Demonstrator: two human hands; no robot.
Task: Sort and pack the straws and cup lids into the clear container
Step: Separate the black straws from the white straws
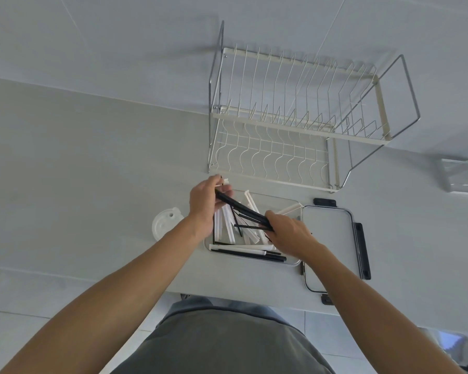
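Note:
A clear container [295, 261] lies on the grey counter with several white and black straws [243, 248] scattered inside it. Above it I hold a bundle of black straws [241, 207] slantwise. My left hand [204, 203] grips the bundle's far end together with a white straw. My right hand [289, 232] pinches the near end over the container's right side. A white cup lid [164, 224] rests on the counter to the left of the container.
The container's lid [327, 238] with black clips lies flat just right of the container. A two-tier wire dish rack [295, 122] stands behind. A clear tray [465, 176] sits at the far right. The counter's front edge runs close to my body.

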